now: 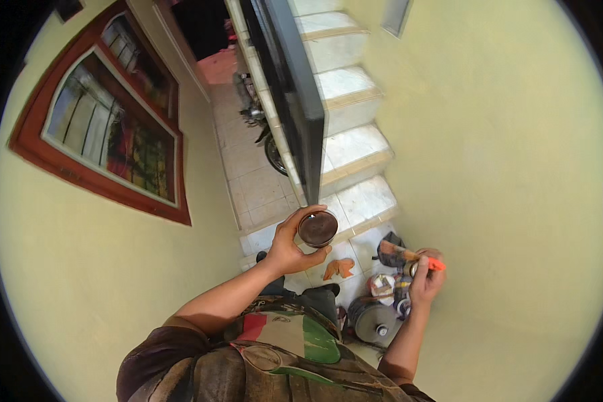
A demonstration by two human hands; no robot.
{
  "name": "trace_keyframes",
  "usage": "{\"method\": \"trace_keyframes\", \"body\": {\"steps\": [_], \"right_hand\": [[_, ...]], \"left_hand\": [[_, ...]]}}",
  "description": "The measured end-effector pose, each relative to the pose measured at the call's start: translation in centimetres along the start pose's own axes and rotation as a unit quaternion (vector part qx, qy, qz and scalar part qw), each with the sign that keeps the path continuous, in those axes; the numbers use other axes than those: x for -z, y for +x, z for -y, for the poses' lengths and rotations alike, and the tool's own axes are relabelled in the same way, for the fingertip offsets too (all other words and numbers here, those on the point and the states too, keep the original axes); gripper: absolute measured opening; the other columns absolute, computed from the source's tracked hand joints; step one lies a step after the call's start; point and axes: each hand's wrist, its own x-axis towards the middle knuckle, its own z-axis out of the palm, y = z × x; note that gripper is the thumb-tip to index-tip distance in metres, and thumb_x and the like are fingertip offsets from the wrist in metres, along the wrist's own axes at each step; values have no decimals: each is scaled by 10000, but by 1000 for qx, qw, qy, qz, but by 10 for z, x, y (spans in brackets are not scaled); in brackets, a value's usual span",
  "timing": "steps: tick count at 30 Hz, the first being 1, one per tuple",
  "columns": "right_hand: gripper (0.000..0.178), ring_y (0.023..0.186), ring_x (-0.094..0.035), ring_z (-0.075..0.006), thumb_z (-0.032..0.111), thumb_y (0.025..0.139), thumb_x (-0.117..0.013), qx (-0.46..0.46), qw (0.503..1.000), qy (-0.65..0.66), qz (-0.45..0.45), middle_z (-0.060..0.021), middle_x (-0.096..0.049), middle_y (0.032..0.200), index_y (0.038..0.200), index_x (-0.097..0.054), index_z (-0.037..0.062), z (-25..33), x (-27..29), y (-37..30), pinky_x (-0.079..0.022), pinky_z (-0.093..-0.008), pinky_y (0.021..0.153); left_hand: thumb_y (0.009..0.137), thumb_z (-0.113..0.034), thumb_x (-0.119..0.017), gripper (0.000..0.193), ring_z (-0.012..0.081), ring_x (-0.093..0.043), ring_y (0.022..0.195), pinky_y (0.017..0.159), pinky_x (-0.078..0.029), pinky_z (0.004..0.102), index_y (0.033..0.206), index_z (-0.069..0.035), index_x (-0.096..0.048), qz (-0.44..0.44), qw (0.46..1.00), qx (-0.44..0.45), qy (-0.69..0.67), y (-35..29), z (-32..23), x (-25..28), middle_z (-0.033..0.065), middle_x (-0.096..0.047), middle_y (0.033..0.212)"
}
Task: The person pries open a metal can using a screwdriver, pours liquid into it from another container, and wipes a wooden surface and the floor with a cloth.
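My left hand (290,244) is wrapped round a small round cup (318,229) of dark brown liquid, its open top facing up. The cup is held out in front of me, over the tiles at the foot of the stairs. On the right, the fingers of my right hand (425,281) close on the orange handle of a paintbrush (409,254). Its brown bristles point left, towards the cup but apart from it. Below the brush, a black bag (386,246) is partly hidden. An orange cloth (340,269) lies on the tiles between my hands.
By my right forearm stand several cans (382,286) and a round lidded pot (374,325). White tiled stairs (352,151) rise ahead beside a dark railing (308,120). A motorcycle (261,124) is parked beyond it. Yellow walls (502,167) flank me; a red-framed window (114,127) is at left.
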Motion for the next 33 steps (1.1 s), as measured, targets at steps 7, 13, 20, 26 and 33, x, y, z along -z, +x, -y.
{"method": "trace_keyframes", "body": {"steps": [7,13,20,26,33], "right_hand": [[44,844,-692,-305,-10,1005,-666,54,984,14,169,-168,-699,921,971,-644,-28,53,-125,-1,-563,-404,806],[8,828,-695,-294,-22,999,-654,60,975,39,209,-166,-711,934,995,-656,-29,76,-204,-2,-556,-376,793],[30,816,-696,-273,-5,1016,-654,58,971,27,231,-162,-724,935,1005,-663,-31,97,-277,0,-558,-354,790],[101,823,-668,-212,60,1068,-648,43,987,-18,151,-124,-720,920,1023,-660,-30,107,-331,-3,-538,-328,796],[315,779,-537,-64,278,1166,-583,-194,947,253,-47,-15,-640,843,946,-595,53,116,-410,15,-422,-251,710]], "left_hand": [[772,-48,-767,688,216,-665,1226,1088,-511,361,1414,29,-532,-71,996,-52,-34,-8,12,116,164,-661,1325],[744,-93,-785,676,219,-723,1141,1032,-549,367,1375,-10,-560,-127,988,-49,-79,3,37,186,144,-723,1208],[764,-77,-898,725,194,-709,1148,1038,-552,358,1390,-28,-534,-189,972,-31,-133,18,64,239,108,-714,1206],[748,-190,-1010,737,187,-709,1124,1007,-565,356,1326,-49,-576,-230,971,-62,-14,38,88,285,97,-720,1182],[773,-125,-939,652,189,-733,1084,999,-579,362,1324,-20,-605,-247,966,-8,-75,66,126,330,100,-747,1154]]}}
